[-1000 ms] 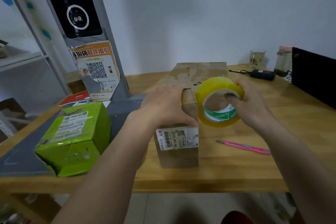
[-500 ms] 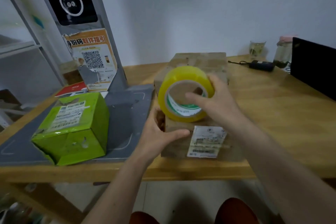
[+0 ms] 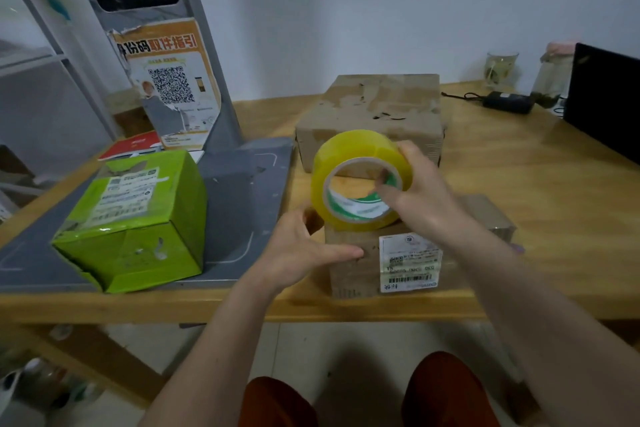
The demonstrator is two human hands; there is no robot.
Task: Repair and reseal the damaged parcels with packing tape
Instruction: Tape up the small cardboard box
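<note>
The small brown cardboard parcel with a white shipping label [image 3: 384,258] stands at the table's [image 3: 540,184] front edge, the left hand [image 3: 301,253] curled round its left end with the thumb pressed on the front face, while the right hand [image 3: 420,198] grips the yellow roll of packing tape [image 3: 360,180] on the parcel's top, fingers hooked through the core. The parcel looks light and its worn board likely yields, so it is best braced at the corners. The roll is stiff, with a slick film surface, and safest held through its core.
</note>
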